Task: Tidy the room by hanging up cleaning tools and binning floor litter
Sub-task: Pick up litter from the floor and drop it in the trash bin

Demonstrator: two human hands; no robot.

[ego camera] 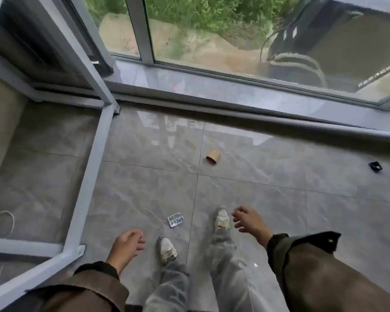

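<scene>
both hands empty, left hand (127, 243) loosely curled, right hand (245, 219) spread. blister pack (175, 219) flat on tile just ahead of left shoe (167, 248); paper cup (212, 156) well beyond it. best to crouch, pinch pack by an edge.

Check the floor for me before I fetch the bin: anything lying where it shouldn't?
Yes, three bits of litter on the tiles: a paper cup tipped on its side near the window, a blister pack by the feet, and a small black scrap far right.
</scene>
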